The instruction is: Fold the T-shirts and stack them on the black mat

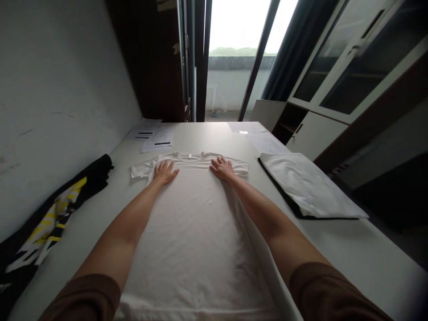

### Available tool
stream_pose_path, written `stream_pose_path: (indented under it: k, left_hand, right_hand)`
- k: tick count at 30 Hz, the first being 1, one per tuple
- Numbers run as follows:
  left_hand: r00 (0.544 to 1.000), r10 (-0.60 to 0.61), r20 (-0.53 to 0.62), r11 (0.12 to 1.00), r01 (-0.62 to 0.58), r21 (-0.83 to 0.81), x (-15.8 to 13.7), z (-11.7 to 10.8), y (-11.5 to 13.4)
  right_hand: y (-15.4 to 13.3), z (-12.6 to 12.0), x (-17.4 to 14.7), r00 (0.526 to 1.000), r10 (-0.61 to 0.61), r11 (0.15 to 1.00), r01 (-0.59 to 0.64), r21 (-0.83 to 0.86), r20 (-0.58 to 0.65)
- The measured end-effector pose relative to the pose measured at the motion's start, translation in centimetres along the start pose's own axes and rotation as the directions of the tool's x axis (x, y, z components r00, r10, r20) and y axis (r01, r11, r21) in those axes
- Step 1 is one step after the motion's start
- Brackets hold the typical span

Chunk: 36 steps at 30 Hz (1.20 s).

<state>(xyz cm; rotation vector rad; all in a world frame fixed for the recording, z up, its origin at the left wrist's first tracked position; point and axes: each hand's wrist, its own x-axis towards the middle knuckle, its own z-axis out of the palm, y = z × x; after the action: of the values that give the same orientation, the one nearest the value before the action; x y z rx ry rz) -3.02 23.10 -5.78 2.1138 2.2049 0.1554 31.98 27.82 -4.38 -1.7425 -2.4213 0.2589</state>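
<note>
Nearest: brown sleeves [314, 285] of the person, forearms reaching fwd over a white short-sleeved T-shirt [197, 232], which lies spread mid-table, collar at far end, body toward the wearer, some small wrinkles. L side, by the wall: crumpled black garment [53, 218] w/ yellow & white print. R side: folded white fabric [301, 183], black layer showing under its edge, nr the edge of the white table [337, 240]. L hand [165, 173] flat on shirt just below L shoulder, fingers spread, gripping nothing; R hand [221, 168] same, nr R shoulder, palm down, also unclenched. Beyond the collar: printed papers [157, 138] far L, more sheets [264, 140] far R. Farthest: glass door [230, 76], dark curtain [289, 49] beside it.
</note>
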Motion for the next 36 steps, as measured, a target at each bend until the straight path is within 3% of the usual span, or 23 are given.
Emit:
stream_pose_path:
  k: [5,8,11,14,19,29,32,36]
  left_hand:
    - [0.998,0.010,-0.067,1.000,-0.010,0.007,0.7,-1.1,-0.6]
    - [0.986,-0.050,-0.159,0.998,0.054,0.021,0.9,-1.9,-2.7]
    - [0.977,-0.162,-0.140,0.986,0.167,0.027,0.4,-2.4,-6.1]
    - [0.975,-0.201,-0.090,0.978,0.205,0.044,-0.6,-2.8,-9.3]
    - [0.967,-0.253,-0.033,0.965,0.255,0.054,-1.5,-3.4,-12.4]
    - [0.893,-0.444,-0.065,0.894,0.447,0.030,-2.5,-4.1,-15.7]
    - [0.848,-0.513,-0.134,0.855,0.519,0.008,-3.0,-4.4,-15.7]
    - [0.783,-0.575,-0.238,0.808,0.588,-0.016,-4.1,-4.4,-14.7]
  right_hand:
    - [1.1,-0.3,1.8,0.989,0.019,0.998,-0.010,0.060,-0.149]
    - [3.2,-0.4,1.5,0.970,0.057,0.997,-0.043,0.066,-0.236]
    - [6.3,-0.4,-0.1,0.974,0.085,0.996,-0.085,0.010,-0.208]
    - [9.8,-0.4,-2.0,0.993,-0.007,0.995,-0.005,-0.103,-0.117]
    - [13.2,-0.9,-4.0,0.994,0.015,0.985,-0.034,-0.171,-0.111]
    - [13.0,-1.3,-4.9,0.993,0.071,0.981,-0.086,-0.175,-0.091]
    - [12.6,-1.4,-5.2,0.992,0.084,0.981,-0.099,-0.167,-0.095]
    - [11.7,-1.8,-5.9,0.967,0.113,0.975,-0.153,-0.163,-0.230]
